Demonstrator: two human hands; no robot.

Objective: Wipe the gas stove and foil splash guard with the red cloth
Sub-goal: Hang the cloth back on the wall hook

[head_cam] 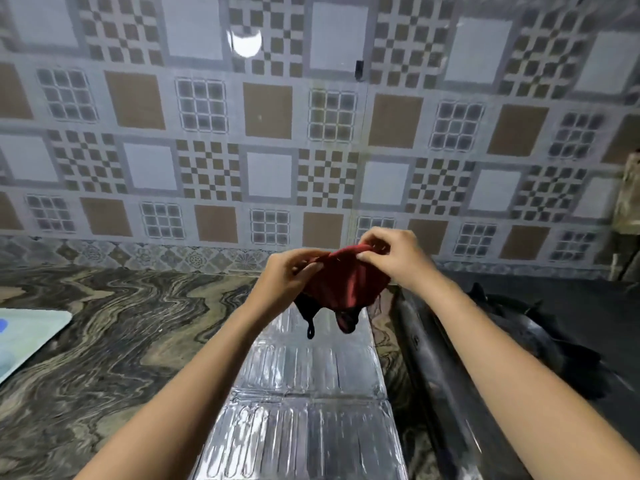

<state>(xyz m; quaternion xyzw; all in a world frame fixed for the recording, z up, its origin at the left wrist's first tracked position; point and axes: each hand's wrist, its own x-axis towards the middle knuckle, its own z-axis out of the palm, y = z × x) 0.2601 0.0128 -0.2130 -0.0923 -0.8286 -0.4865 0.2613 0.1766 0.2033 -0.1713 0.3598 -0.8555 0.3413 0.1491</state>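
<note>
A red cloth (344, 284) hangs in the air between both hands, its lower corners drooping. My left hand (287, 277) pinches its left edge and my right hand (391, 252) pinches its top right edge. Beneath the cloth a silver foil splash guard (301, 400) lies flat on the counter, running from the cloth toward the bottom of the view. The black gas stove (540, 327) stands to the right of the foil, partly hidden by my right forearm.
A marbled brown counter (114, 327) spreads to the left, with a pale green board (24, 337) at its left edge. A patterned tile wall (270, 133) rises behind. Something brownish stands at the far right edge (628, 202).
</note>
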